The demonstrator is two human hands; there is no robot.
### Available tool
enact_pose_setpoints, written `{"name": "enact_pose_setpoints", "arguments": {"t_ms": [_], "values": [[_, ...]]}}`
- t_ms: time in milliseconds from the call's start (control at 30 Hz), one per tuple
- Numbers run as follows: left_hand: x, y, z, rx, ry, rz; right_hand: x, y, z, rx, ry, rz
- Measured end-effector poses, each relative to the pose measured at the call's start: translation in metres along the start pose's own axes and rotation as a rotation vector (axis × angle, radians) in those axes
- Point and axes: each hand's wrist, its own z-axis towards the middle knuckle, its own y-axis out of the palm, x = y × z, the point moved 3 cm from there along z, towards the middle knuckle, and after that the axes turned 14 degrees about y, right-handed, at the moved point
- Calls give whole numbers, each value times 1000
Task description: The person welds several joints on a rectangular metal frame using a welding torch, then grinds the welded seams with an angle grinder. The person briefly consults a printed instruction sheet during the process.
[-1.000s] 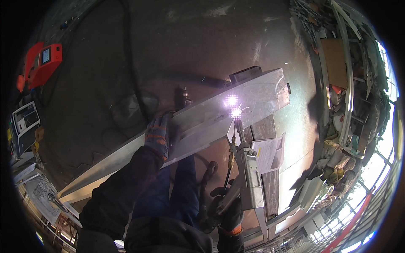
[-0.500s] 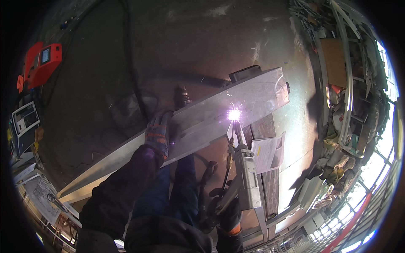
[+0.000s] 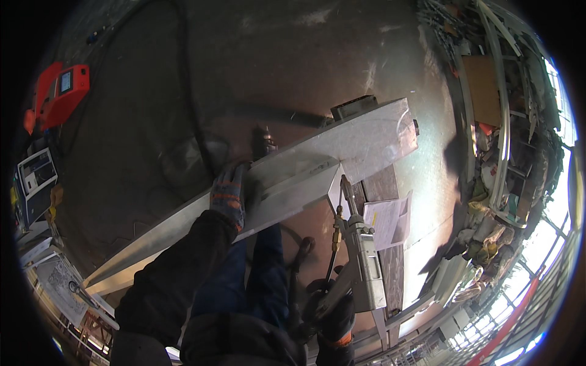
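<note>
While the arc that glared at the seam half a second ago is now out, the person's stance holds, so this reads as a pause between tack welds on the long metal beam (image 3: 256,195).

Far out past the knuckles of the left hand (image 3: 229,196), an orange welding machine (image 3: 58,94) sits on the dark floor (image 3: 293,67), and a black cable (image 3: 189,104) runs from that side down toward the beam. The left hand, in a grey and orange work glove, has its fingers curled over the upper edge of the beam, pressing it steady; the grip looks firm. The beam runs slantwise from below that wrist up to a wide flat end plate (image 3: 378,134) beyond the fingertips.

To the right of those fingers, the welding torch (image 3: 357,256) points its thin nozzle up at the joint where a small triangular piece meets the beam's underside. The right hand (image 3: 332,311), gloved dark with an orange cuff, is clenched round the torch's handle low in the view. Just beside the torch lies a sheet of paper (image 3: 387,219) on a bench top.

The next move, as I judge it, calls for keeping the left hand braced and setting the nozzle tip on the next spot along the seam before striking again.
</note>
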Motion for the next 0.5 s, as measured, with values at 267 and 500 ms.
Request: {"name": "enact_pose_setpoints", "arguments": {"t_ms": [267,500], "values": [[6,-8,0,-45,-35,14,3,-2,18,-117,80,362],[2,-6,-1,-38,25,20,25,-2,20,-65,-60,21]]}}
